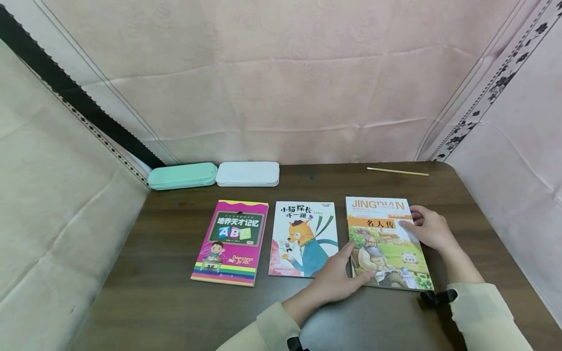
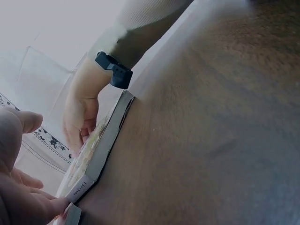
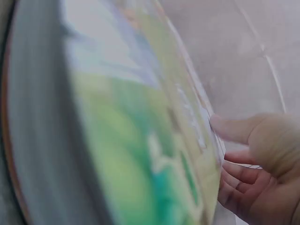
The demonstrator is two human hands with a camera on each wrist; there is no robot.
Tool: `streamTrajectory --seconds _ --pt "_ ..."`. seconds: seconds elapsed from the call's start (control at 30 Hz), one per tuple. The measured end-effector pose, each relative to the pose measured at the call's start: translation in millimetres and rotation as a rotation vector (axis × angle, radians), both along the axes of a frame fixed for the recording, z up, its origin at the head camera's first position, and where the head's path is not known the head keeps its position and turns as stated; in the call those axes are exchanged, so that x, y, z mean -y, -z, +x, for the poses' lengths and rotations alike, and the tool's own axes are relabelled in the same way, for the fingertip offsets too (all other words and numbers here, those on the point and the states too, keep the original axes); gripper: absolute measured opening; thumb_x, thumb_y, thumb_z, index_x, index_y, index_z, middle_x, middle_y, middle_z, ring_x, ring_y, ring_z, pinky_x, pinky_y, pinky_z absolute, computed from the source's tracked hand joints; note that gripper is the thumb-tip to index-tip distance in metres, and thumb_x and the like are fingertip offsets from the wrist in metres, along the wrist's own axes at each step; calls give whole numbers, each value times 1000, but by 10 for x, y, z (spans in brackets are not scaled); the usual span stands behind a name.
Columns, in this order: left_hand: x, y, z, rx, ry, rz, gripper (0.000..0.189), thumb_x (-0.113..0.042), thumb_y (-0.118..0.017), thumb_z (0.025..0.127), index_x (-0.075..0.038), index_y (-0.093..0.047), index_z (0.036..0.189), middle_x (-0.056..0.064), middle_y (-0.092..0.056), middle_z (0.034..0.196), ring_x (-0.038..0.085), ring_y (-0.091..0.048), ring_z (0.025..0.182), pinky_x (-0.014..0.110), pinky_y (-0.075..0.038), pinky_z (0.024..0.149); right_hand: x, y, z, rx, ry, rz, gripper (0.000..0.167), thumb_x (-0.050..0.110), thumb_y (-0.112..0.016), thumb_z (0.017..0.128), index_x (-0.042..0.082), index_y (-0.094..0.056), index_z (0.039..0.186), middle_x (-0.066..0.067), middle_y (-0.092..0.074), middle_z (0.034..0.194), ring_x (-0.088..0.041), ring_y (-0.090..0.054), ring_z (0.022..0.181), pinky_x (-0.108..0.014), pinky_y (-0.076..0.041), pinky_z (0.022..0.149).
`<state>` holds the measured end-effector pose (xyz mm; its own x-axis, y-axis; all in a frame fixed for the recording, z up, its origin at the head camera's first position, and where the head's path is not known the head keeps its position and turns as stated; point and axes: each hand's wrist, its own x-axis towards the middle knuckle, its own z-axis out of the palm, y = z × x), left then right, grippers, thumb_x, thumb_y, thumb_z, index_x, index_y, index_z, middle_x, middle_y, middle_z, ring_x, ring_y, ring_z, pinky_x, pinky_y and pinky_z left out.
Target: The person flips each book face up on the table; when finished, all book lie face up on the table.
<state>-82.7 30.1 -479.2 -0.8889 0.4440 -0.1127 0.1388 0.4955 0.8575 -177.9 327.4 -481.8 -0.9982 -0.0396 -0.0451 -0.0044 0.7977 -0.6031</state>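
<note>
A thick book (image 1: 386, 248) with an orange, white and green cover showing a bearded figure lies at the right of the table. My right hand (image 1: 432, 229) grips its right edge, thumb on the cover and fingers bent along the side. In the right wrist view, that hand (image 3: 267, 164) holds the far edge of the book (image 3: 126, 140). My left hand (image 1: 335, 278) is at the book's left edge, fingertips by the spine and thumb spread over the lower cover. The left wrist view shows the left thumb (image 2: 30, 122) raised off the book (image 2: 101, 145).
Left of it lie a white fox-cover book (image 1: 303, 239), partly under my left hand, and a pink ABC book (image 1: 232, 243). Green (image 1: 182, 176) and white (image 1: 248, 174) cases sit at the back edge. A thin stick (image 1: 397, 171) lies back right. Cloth walls (image 1: 281, 97) surround the table.
</note>
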Motion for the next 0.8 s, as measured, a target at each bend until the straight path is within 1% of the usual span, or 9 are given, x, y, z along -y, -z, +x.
streamTrajectory --seconds 0.1,0.2,0.3,0.37,0.47,0.53,0.6,0.67,0.8 --pt "-7 17 -10 8 5 -7 81 -55 -64 95 -15 -34 158 -1 -41 157 18 -42 141 44 -44 109 -17 39 -24 5 -18 19 66 33 -68 98 -14 -45 139 -33 -60 119 -44 -61 103 -55 -54 82" --pt "-5 24 -32 16 30 -4 82 -55 -63 95 -14 -32 159 0 -35 161 19 -37 144 44 -42 112 -34 49 -48 1 -21 21 65 30 -68 98 -14 -44 139 -33 -59 118 -45 -61 102 -54 -55 81" --pt "22 23 -57 12 67 -2 83 -55 -62 96 -13 -30 160 2 -29 164 20 -32 147 44 -39 114 -40 42 -52 1 -19 28 67 34 -67 99 -14 -44 140 -34 -59 119 -46 -61 103 -55 -54 81" --pt "65 16 -72 3 84 -9 84 -55 -62 96 -13 -29 160 4 -25 166 22 -29 149 45 -36 116 -28 31 -41 1 -17 39 71 38 -66 99 -14 -42 141 -36 -56 122 -49 -58 106 -59 -52 83" --pt "176 -2 -97 -45 105 -42 84 -54 -62 96 -13 -27 161 6 -21 167 23 -26 150 46 -32 118 18 1 -10 -12 -7 67 81 46 -64 98 -15 -38 145 -41 -47 132 -55 -49 118 -68 -44 92" --pt "283 -21 -117 -81 103 -70 84 -53 -62 97 -14 -26 161 5 -19 168 24 -24 152 49 -30 119 61 -16 16 -35 -3 83 85 48 -64 98 -15 -35 147 -43 -40 139 -60 -40 125 -73 -36 98" --pt "406 -37 -148 -126 95 -103 83 -51 -63 97 -15 -26 161 5 -19 168 24 -22 152 51 -29 119 114 -33 40 -52 -4 90 85 49 -64 97 -13 -34 148 -43 -34 145 -62 -33 130 -76 -30 100" --pt "537 -46 -182 -163 73 -131 82 -50 -64 97 -15 -26 161 5 -19 168 24 -20 153 55 -29 119 166 -45 61 -63 -10 88 85 49 -64 97 -10 -34 149 -42 -32 147 -63 -30 132 -78 -28 101" --pt "790 -64 -250 -238 33 -188 83 -48 -66 96 -12 -27 161 8 -19 168 27 -17 154 58 -27 118 278 -77 101 -79 -17 83 83 50 -65 96 -6 -36 150 -40 -32 149 -62 -29 134 -79 -25 100"
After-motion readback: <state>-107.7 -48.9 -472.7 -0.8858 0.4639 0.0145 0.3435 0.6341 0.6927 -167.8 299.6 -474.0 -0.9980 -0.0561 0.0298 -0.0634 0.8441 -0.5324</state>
